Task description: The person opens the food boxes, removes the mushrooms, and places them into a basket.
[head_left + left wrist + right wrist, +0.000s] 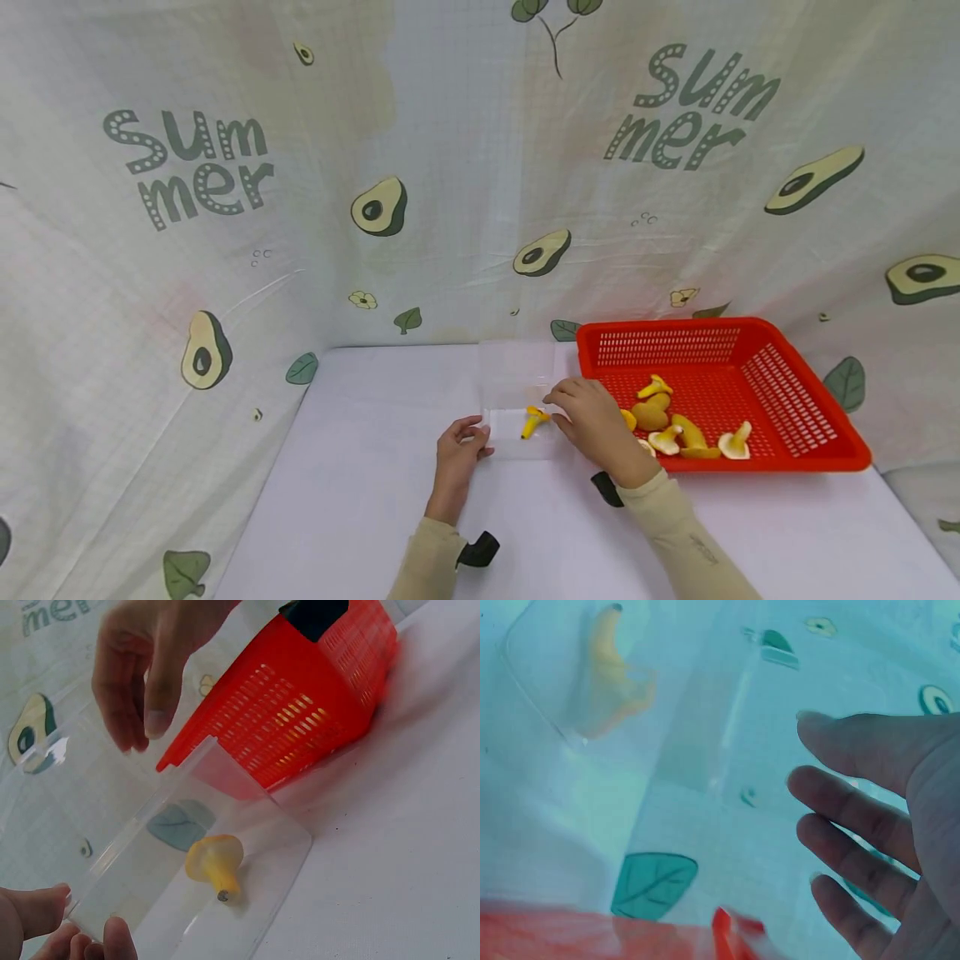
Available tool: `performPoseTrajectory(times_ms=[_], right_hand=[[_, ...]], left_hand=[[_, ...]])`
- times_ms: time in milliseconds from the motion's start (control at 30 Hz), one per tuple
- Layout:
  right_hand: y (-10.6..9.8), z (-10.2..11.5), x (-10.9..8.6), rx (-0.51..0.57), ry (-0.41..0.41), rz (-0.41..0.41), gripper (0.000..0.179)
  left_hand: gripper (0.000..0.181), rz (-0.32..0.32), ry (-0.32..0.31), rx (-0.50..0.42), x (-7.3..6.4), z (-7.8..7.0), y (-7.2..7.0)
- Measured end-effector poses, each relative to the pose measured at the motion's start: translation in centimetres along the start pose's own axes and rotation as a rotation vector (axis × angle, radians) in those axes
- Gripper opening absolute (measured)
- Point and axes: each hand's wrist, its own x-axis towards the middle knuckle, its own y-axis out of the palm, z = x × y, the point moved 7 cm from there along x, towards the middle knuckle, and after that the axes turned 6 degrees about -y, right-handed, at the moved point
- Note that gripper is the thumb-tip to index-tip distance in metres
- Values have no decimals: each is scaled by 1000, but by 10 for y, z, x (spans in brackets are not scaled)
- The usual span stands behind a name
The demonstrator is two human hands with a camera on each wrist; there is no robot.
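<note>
A clear plastic box point(517, 450) with its lid point(517, 360) folded open at the back sits on the table. One yellow mushroom point(216, 859) lies on its side inside, towards the right end. My left hand point(457, 458) is at the box's left end, thumb and fingers pinching the wall in the left wrist view. Over the right end hovers my right hand point(596, 423), holding nothing, its fingers apart and relaxed in the right wrist view.
Right of the box stands a red perforated basket point(817, 417) with several yellow and brownish mushrooms point(690, 432) in it, partly hidden by my right hand. A printed cloth point(450, 283) hangs behind the white table point(360, 492).
</note>
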Motion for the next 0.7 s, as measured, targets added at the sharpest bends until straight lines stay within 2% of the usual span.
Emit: performPoseTrajectory(times_ms=[267,567,700], right_hand=[[26,4,14,34,-4,34,27],[48,1,20,38,45,135,29],[57,2,22,9,61,205,29]], left_hand=[[38,6,5,-6,0,2,0],[37,11,14,-8,-3,0,1],[37,7,11,0,-4,-1,0]])
